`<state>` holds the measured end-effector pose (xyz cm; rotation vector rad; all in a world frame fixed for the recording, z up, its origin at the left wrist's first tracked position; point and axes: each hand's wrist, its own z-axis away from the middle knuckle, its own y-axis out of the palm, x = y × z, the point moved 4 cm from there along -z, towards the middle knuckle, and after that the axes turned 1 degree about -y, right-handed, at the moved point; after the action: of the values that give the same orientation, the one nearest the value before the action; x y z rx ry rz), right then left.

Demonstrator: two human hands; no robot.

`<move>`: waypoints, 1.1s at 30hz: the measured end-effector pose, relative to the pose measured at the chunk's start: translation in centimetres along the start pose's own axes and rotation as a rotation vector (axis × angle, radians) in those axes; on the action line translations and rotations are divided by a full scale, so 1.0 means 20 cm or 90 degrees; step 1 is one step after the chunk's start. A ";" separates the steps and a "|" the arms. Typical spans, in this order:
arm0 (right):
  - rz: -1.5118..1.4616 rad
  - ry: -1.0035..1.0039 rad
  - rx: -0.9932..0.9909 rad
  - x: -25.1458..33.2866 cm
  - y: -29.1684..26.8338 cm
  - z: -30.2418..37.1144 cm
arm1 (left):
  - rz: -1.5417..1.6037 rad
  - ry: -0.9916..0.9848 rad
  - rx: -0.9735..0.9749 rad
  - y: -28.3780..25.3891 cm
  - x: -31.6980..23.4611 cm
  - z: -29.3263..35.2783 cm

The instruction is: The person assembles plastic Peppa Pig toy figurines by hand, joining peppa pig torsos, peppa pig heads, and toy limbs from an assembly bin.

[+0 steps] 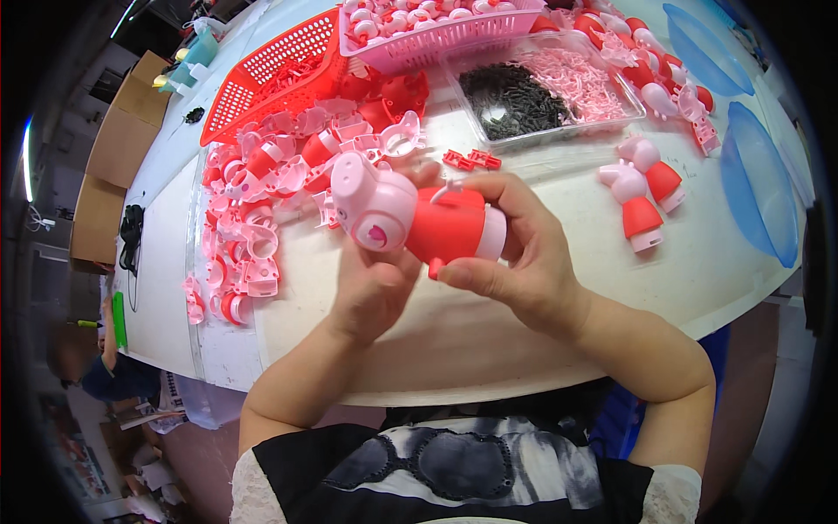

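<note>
A pink toy pig with a red body is tilted on its side between my two hands, its snout toward the upper left. My left hand supports it from below near the head, with some fingers hidden behind the toy. Around the lower body wraps my right hand, its thumb near a small red stub on the near side. A small pink part stands up on the body's far side. Just beyond the toy lie small red plastic pieces.
Left of my hands are piled pink and red toy shells. Farther back stand a red basket, a pink basket and a clear tray of small black and pink parts. At right lie two pig figures and a blue bowl.
</note>
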<state>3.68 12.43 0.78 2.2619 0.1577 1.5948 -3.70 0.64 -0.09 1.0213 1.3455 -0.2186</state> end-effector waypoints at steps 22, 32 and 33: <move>0.052 0.062 0.024 -0.10 0.00 -0.01 | 0.011 -0.144 0.042 -0.04 0.03 0.01; 0.402 -0.210 0.089 -0.01 0.01 -0.01 | 0.018 -0.054 0.086 -0.04 0.06 0.01; 0.400 -0.210 0.089 0.01 0.00 -0.02 | -0.016 -0.018 0.079 -0.05 0.05 0.01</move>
<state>3.46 12.68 1.12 2.8231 -0.6007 1.4661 -3.98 0.41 -1.50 1.1011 1.3328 -0.3367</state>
